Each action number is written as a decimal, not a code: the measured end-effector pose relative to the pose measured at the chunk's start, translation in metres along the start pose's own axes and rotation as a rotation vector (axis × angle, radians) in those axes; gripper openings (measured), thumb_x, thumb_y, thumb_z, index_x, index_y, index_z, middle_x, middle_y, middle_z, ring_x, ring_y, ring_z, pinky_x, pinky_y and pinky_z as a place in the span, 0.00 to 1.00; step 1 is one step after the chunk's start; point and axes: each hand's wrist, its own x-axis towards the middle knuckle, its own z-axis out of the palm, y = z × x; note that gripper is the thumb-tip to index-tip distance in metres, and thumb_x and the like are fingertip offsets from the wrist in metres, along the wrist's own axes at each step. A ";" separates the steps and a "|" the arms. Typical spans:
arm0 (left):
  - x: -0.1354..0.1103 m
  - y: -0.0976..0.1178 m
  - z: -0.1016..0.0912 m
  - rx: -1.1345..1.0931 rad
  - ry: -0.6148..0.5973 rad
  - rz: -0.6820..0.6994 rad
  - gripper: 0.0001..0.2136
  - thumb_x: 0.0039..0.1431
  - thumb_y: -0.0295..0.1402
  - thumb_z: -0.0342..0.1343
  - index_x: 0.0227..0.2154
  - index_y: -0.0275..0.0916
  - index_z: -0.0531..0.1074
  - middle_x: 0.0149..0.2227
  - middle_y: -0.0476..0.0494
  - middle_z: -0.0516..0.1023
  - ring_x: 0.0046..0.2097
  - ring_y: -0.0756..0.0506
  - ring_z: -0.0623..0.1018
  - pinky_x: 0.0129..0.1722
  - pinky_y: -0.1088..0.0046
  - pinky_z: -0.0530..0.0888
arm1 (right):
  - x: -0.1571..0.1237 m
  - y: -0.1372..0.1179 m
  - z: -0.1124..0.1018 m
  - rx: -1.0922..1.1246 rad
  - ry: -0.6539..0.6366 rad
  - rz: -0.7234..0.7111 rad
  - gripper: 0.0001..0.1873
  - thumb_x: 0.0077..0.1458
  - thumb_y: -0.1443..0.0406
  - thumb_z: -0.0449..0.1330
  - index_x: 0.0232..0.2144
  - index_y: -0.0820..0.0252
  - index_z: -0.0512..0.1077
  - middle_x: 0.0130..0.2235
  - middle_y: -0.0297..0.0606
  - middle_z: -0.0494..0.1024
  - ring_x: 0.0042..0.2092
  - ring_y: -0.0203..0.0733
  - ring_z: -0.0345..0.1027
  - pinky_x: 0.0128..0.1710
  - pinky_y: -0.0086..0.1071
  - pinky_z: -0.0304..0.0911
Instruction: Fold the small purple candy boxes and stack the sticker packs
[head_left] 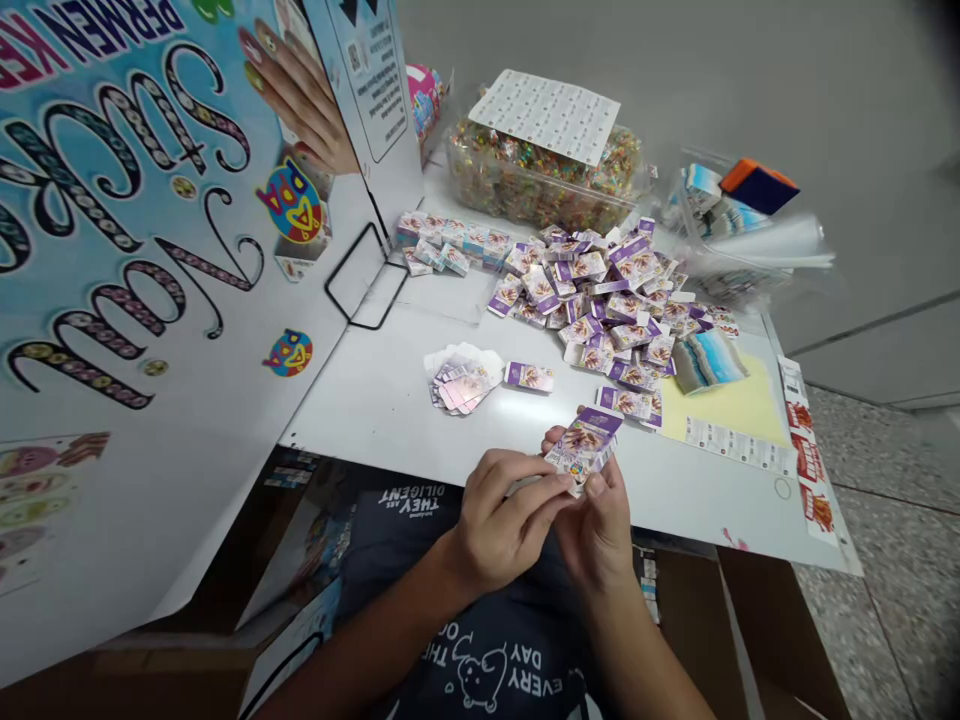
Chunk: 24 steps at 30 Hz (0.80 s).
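In front of my body, above the table's near edge, a small purple and white printed box (pixel 586 447) is between my two hands. My right hand (pixel 604 510) wraps it from below and the right, thumb on its near end. The fingers of my left hand (pixel 514 510) press on its near left side. A stack of flat unfolded cartons (pixel 463 378) lies on the table to the left. Beside that stack rests a single purple box (pixel 529 377). A large heap of similar purple boxes (pixel 600 285) spreads behind.
A large printed display board (pixel 150 260) stands at left. Behind the heap is a clear tub (pixel 540 180) of colourful small packets with a label sheet (pixel 547 112) on top. A plastic container (pixel 731 240) stands at back right. Open cardboard boxes (pixel 772 630) sit below the table.
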 end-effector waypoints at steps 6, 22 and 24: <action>-0.003 -0.003 0.000 0.052 0.021 -0.009 0.13 0.59 0.18 0.59 0.44 0.39 0.76 0.39 0.45 0.80 0.42 0.46 0.76 0.42 0.68 0.77 | 0.000 0.006 0.001 0.016 -0.029 0.019 0.32 0.52 0.51 0.68 0.56 0.52 0.69 0.50 0.43 0.79 0.44 0.45 0.75 0.48 0.41 0.71; -0.005 -0.002 0.004 -0.060 0.087 -0.109 0.16 0.58 0.15 0.58 0.43 0.39 0.77 0.39 0.44 0.79 0.41 0.46 0.77 0.41 0.67 0.77 | 0.004 0.005 -0.004 0.123 -0.062 0.078 0.23 0.48 0.56 0.73 0.46 0.49 0.74 0.48 0.38 0.80 0.45 0.42 0.74 0.46 0.34 0.71; 0.000 -0.005 0.002 -0.159 0.074 -0.198 0.15 0.58 0.17 0.61 0.45 0.39 0.77 0.40 0.43 0.78 0.43 0.45 0.77 0.42 0.65 0.77 | 0.006 0.003 -0.005 0.103 -0.073 0.073 0.24 0.46 0.56 0.74 0.46 0.49 0.74 0.47 0.38 0.80 0.45 0.42 0.74 0.46 0.34 0.71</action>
